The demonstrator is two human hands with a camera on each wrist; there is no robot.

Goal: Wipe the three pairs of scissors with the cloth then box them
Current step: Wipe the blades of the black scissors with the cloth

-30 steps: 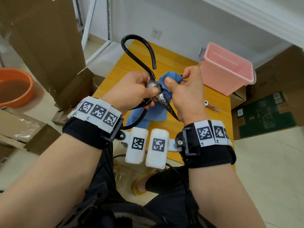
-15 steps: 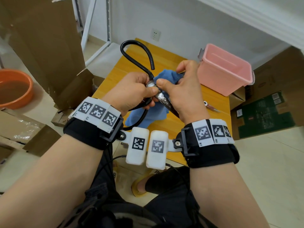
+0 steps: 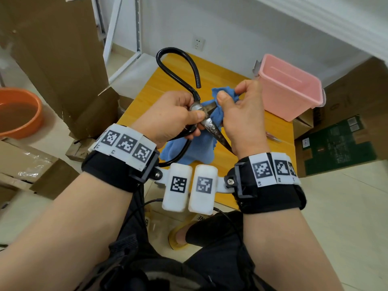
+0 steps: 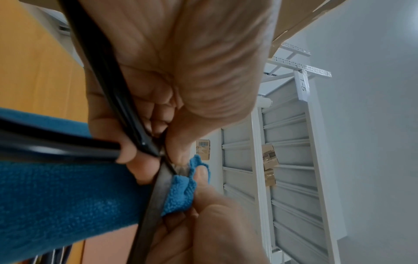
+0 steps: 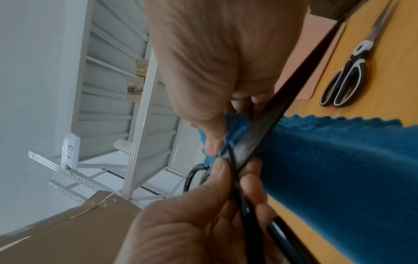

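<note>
Large black-handled scissors [image 3: 214,128] with a worn steel blade are held above the yellow table [image 3: 279,131]. My left hand [image 3: 174,114] grips them at the pivot, fingers curled round the black handle loops [image 4: 126,125]. My right hand [image 3: 237,110] pinches the blue cloth [image 3: 225,94] against the blade close to the pivot; the rest of the cloth [image 5: 339,169] hangs down to the table. A second pair of scissors [image 5: 348,76], black and white handled, lies on the table to the right. The pink box [image 3: 291,91] stands at the table's far right.
Tall cardboard sheets [image 3: 52,49] lean at the left beside an orange basin [image 3: 19,112]. Cardboard boxes [image 3: 346,133] stand right of the table. A white metal rack [image 4: 294,142] stands behind. My knees are under the table's near edge.
My right hand has slid the cloth up the blade from near the middle to the pivot, uncovering more of the blade tip. The left hand keeps its grip.
</note>
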